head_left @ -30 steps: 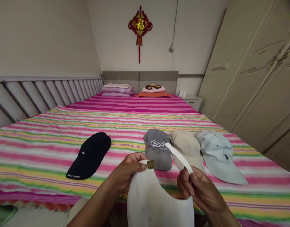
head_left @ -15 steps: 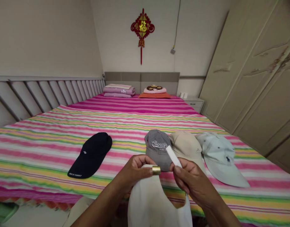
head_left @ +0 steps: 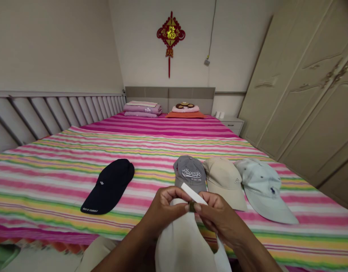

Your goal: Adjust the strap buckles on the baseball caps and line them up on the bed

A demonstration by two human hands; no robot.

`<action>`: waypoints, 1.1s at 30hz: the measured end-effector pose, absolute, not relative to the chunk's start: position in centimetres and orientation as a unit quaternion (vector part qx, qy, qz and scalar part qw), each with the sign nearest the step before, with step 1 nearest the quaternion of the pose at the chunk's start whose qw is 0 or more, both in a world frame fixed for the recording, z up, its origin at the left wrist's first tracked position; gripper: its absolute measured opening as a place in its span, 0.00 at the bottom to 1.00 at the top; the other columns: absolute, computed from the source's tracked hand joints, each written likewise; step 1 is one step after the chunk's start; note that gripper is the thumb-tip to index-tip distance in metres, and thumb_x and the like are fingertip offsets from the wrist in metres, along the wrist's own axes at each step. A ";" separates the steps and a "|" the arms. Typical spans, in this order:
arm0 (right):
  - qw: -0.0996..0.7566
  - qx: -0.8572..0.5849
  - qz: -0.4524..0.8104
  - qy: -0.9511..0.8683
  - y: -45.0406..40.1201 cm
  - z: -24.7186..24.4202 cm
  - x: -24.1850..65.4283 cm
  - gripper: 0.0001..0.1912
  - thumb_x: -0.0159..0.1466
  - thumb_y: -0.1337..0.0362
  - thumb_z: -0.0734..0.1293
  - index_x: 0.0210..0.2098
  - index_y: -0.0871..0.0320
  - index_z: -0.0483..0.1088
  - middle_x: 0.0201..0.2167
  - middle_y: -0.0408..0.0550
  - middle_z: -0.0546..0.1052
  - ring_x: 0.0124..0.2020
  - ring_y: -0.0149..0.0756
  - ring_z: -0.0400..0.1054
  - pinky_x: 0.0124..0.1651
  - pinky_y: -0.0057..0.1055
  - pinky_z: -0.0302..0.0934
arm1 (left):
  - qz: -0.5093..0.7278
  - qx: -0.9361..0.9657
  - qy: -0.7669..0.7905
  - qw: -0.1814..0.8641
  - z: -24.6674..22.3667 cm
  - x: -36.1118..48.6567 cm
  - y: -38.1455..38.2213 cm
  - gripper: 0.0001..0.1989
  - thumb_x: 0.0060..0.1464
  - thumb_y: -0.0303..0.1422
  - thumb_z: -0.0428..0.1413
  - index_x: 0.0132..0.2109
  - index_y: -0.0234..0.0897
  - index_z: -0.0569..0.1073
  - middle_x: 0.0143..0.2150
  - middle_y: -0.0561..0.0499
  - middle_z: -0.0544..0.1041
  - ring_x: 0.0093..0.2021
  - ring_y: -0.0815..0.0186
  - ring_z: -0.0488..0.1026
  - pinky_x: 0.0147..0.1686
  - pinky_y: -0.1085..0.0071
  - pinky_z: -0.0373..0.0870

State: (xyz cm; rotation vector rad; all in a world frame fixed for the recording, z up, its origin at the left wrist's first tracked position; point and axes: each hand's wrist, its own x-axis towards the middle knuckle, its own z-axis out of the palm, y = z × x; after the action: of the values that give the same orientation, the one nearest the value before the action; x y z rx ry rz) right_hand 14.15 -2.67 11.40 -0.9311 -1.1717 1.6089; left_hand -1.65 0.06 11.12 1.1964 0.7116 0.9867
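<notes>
White cap [head_left: 179, 245]: held up on the near side of the gray cap [head_left: 189, 170], which serves as reference. Its body hangs below both hands. Left hand [head_left: 170, 206]: thumb and fingers pinched on the cap's back edge, just beside the buckle [head_left: 191, 206]. Right hand [head_left: 219, 213]: fingers closed on the strap [head_left: 192, 193], thumb tip at the buckle's opposite side. The strap's free end juts above the grip, in front of the gray cap's brim. Whether it is threaded through the buckle cannot be determined. Right of the gray cap: beige cap [head_left: 225, 181] adjoining, then pale blue cap [head_left: 264, 192]. Navy cap [head_left: 110, 185]: left, well apart.
</notes>
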 end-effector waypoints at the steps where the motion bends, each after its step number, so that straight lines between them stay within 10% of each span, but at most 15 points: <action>1: 0.459 -0.373 0.658 -0.466 -2.7 11.4 14.1 0.17 0.49 0.56 0.70 0.22 0.60 0.59 0.09 0.31 0.56 0.11 0.17 0.38 0.14 0.23 0.28 | 0.434 0.544 0.303 0.651 11.0 -1.7 0.1 0.09 0.37 0.32 0.62 0.29 0.34 0.73 0.26 0.52 0.74 0.26 0.71 0.67 0.27 0.75 0.62; 9: 0.481 -0.344 0.673 -0.445 -2.9 11.2 13.8 0.16 0.52 0.57 0.68 0.23 0.60 0.59 0.09 0.32 0.57 0.10 0.17 0.38 0.14 0.22 0.28 | 0.451 0.626 0.290 0.566 10.6 -2.0 0.1 0.11 0.36 0.28 0.63 0.32 0.36 0.72 0.29 0.53 0.73 0.30 0.71 0.67 0.31 0.76 0.62; 18: 0.559 -0.366 0.644 -0.372 -3.1 11.5 14.0 0.16 0.50 0.56 0.68 0.18 0.59 0.59 0.08 0.34 0.57 0.10 0.18 0.43 0.16 0.21 0.35 | 0.462 0.364 0.204 0.783 10.1 -1.5 0.1 0.13 0.36 0.30 0.64 0.30 0.33 0.70 0.25 0.51 0.75 0.21 0.74 0.69 0.22 0.80 0.62; 33: 0.499 -0.446 0.616 -0.416 -3.2 11.3 14.2 0.16 0.51 0.54 0.65 0.18 0.59 0.58 0.06 0.34 0.56 0.11 0.20 0.41 0.15 0.21 0.34 | 0.480 0.319 0.191 0.794 10.0 -1.1 0.2 0.13 0.37 0.30 0.64 0.30 0.32 0.69 0.21 0.53 0.74 0.19 0.75 0.69 0.19 0.82 0.63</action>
State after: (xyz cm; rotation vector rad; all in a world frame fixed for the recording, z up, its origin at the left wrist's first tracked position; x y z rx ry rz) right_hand 14.20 -3.18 11.32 -1.0802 -1.0057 1.4902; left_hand -1.08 0.24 9.96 0.6863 0.4100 1.0317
